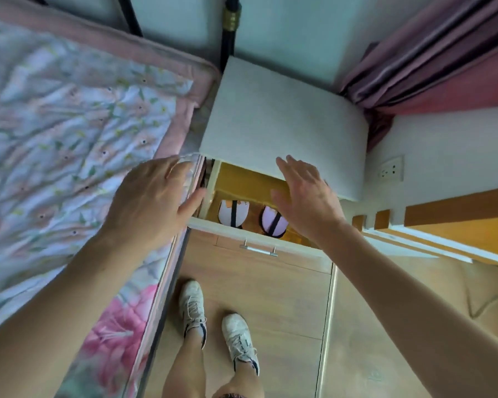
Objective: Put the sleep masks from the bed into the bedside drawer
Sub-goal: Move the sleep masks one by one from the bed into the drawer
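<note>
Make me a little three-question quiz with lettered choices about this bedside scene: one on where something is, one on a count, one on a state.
1. Where are the sleep masks?
A. on the bed
B. in the drawer
C. on the floor

2. How many masks show?
A. one
B. two
C. four

3. The drawer is:
A. open
B. shut
C. removed

Answers:
1 B, both lie inside the drawer's yellow-brown interior.
2 B, a white one and a pink one lie side by side.
3 A, its inside shows below the nightstand top; both hands, left and right, are empty.
</note>
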